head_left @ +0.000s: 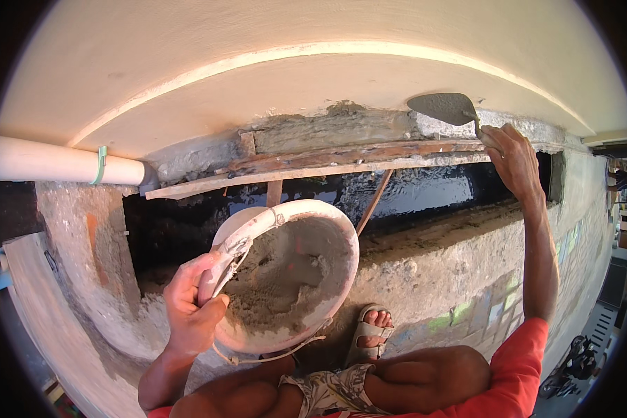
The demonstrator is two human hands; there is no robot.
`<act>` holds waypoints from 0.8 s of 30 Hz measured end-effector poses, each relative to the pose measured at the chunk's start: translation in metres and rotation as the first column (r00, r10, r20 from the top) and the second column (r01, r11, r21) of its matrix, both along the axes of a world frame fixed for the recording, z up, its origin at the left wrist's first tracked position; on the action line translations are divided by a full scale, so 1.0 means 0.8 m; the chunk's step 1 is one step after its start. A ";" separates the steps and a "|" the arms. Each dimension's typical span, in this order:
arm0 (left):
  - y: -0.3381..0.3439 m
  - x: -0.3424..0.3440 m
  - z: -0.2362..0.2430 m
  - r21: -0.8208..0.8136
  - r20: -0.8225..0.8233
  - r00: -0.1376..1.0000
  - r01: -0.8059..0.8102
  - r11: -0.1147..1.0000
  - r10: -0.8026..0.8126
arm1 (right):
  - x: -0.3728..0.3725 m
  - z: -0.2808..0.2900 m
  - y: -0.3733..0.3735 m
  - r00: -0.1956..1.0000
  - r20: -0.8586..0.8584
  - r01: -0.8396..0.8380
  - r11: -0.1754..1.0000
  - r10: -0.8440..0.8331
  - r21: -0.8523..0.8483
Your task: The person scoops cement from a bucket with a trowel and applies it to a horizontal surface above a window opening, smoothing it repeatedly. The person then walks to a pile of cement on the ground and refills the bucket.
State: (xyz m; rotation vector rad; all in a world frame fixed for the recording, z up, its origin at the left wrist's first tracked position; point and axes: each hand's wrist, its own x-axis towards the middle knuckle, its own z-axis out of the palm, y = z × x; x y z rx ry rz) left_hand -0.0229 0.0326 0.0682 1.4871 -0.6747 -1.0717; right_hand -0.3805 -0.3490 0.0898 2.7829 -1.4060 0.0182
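Note:
My left hand (195, 306) grips the near-left rim of a pale pink bucket (334, 272), which holds wet grey mortar (272, 279). My right hand (508, 157) is raised at the right, wrapped round the handle of a pointing trowel (442, 108). Its mortar-coated blade is held at the patched strip of grey mortar (341, 127) along the foot of the cream wall (272, 83); whether it touches the wall I cannot tell. Long wooden boards (313, 159) run just below that strip.
An open drain with dark water (425, 195) lies under the boards, with a thin stick (374, 203) slanting across it. A white pipe (56, 160) enters from the left. My sandalled foot (373, 327) rests on the concrete edge (460, 258). Parked motorbikes (564, 366) stand far right.

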 end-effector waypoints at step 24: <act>0.004 0.005 0.001 0.014 0.019 1.000 -0.005 1.000 0.004 | -0.028 -0.034 -0.023 0.985 -0.004 -0.175 0.981 0.175 -0.082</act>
